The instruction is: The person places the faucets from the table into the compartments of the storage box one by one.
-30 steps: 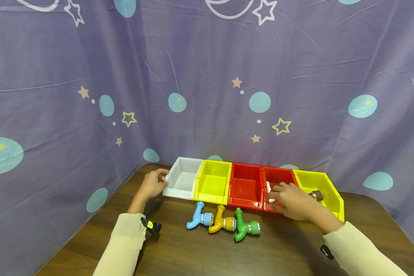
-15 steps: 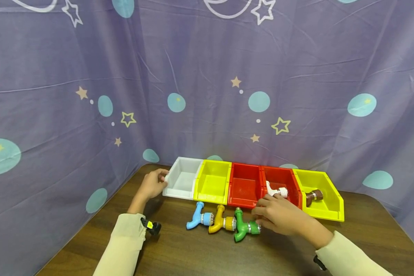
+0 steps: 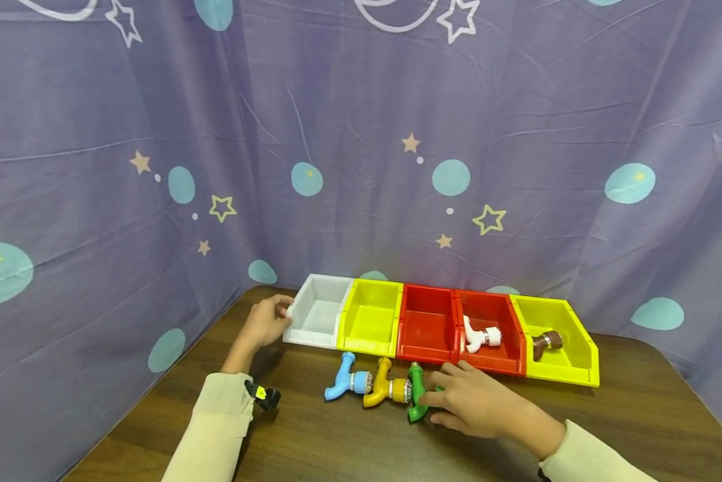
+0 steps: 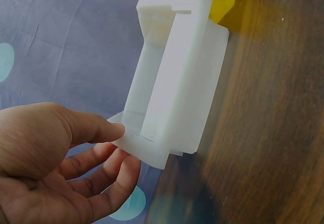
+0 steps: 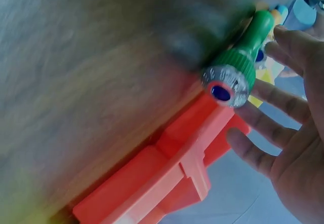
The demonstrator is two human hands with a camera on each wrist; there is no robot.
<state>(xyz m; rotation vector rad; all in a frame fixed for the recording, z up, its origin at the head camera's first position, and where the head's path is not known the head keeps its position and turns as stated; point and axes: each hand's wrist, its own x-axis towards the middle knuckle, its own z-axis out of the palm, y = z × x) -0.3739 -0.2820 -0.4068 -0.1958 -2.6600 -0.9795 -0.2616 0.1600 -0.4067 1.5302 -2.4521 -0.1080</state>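
Note:
My left hand (image 3: 267, 321) pinches the left rim of the white bin (image 3: 317, 338); in the left wrist view the thumb lies over the rim of the white bin (image 4: 197, 72) and the fingers curl underneath. My right hand (image 3: 472, 403) hovers over the green tap (image 3: 417, 385), hiding its knob in the head view. In the right wrist view the fingers of the right hand (image 5: 293, 117) spread beside the knob of the green tap (image 5: 234, 64) without closing round it. A yellow tap (image 3: 385, 385) and a light blue tap (image 3: 344, 380) lie to its left.
A yellow bin (image 3: 369, 347), a red bin (image 3: 427, 351), a second red bin (image 3: 499, 365) with a white tap (image 3: 481, 336), and a right-hand yellow bin (image 3: 577, 373) with a brown tap (image 3: 546, 343) continue the row. A patterned curtain (image 3: 348, 134) hangs behind the wooden table (image 3: 336, 442).
My right hand has left the white tap in the second red bin and come left and nearer, over the green tap. The left hand has stayed on the white bin.

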